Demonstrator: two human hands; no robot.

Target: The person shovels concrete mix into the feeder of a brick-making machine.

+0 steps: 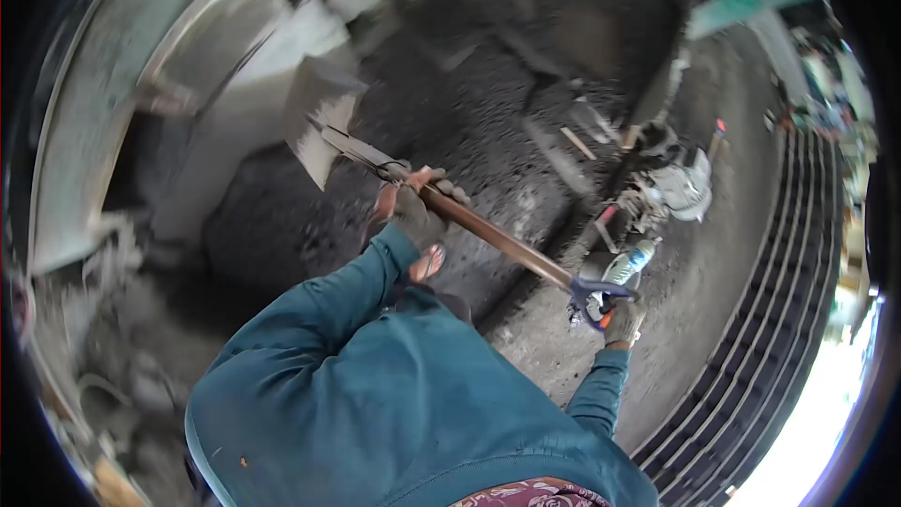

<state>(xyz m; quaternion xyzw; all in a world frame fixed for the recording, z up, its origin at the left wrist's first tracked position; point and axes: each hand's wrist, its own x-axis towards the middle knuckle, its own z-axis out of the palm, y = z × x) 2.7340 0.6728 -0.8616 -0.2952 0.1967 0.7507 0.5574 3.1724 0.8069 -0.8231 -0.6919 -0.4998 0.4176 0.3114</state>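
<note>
Both my hands hold a shovel [502, 239] slantwise in front of my body. Gloved, my left hand [419, 214] is wrapped round the lower shaft, just above the metal socket. My right hand [623, 322], also gloved, is closed on the dark blue D-shaped handle [601, 296] at the other end. The flat metal blade [327, 117] points up and left, over dark, crumbly material. A foot in a sandal [429, 263] shows below the shaft by my left forearm.
A clear plastic bottle [631, 263] lies beyond the handle, near a whitish container [685, 188] and scattered debris. Pale panels [202, 38] stand at upper left. Dark ridged panels [765, 319] curve along the right. Dark loose material [488, 94] spreads ahead.
</note>
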